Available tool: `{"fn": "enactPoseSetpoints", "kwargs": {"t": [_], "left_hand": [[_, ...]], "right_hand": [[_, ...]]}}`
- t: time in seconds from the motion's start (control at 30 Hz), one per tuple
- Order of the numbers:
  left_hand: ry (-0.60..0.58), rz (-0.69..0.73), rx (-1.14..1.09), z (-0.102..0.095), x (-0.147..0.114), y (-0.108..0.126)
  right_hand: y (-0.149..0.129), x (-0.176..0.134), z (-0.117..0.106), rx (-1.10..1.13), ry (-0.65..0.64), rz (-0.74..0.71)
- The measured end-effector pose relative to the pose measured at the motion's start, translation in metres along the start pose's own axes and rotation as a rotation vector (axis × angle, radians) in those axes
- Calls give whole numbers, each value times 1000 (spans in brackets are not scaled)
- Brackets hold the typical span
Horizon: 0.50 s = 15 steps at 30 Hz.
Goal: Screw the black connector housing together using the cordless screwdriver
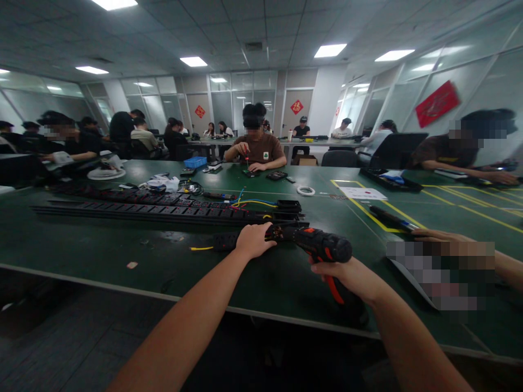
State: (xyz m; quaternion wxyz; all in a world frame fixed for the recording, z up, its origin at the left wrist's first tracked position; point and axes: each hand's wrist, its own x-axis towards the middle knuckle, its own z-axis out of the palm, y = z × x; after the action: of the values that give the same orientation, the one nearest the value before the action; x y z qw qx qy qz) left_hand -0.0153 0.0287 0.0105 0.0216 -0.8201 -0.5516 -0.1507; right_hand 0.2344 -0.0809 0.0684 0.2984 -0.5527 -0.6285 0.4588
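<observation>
My right hand (347, 275) is wrapped round the black and orange grip of a cordless drill (324, 244), which points left. The drill's front end is close to my left hand (255, 240). That hand's fingers are closed over a black socket piece (224, 242) lying on the green table; most of the piece is hidden beneath the palm. A short yellow wire (202, 249) sticks out of its left end. Just beyond it lie long black socket strips (134, 215), with blue and yellow wires (261, 203) near their right end.
At the right, another person's hand (445, 239) rests near a dark pen-like tool (392, 219). Yellow tape (368, 215) marks the table (102, 250) around a white sheet (362, 194). A roll of white tape (305, 190) and a blue basket (195, 162) lie farther back. A person sits opposite.
</observation>
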Motion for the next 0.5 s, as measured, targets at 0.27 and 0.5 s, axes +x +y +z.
{"fn": "enactPoseSetpoints", "kwargs": {"t": [0.27, 0.5], "left_hand": [[27, 17, -2, 2, 1, -1], [28, 13, 2, 1, 0, 0]], "right_hand": [[1, 0, 0, 31, 0, -10], [-3, 0, 1, 1, -4, -26]]}}
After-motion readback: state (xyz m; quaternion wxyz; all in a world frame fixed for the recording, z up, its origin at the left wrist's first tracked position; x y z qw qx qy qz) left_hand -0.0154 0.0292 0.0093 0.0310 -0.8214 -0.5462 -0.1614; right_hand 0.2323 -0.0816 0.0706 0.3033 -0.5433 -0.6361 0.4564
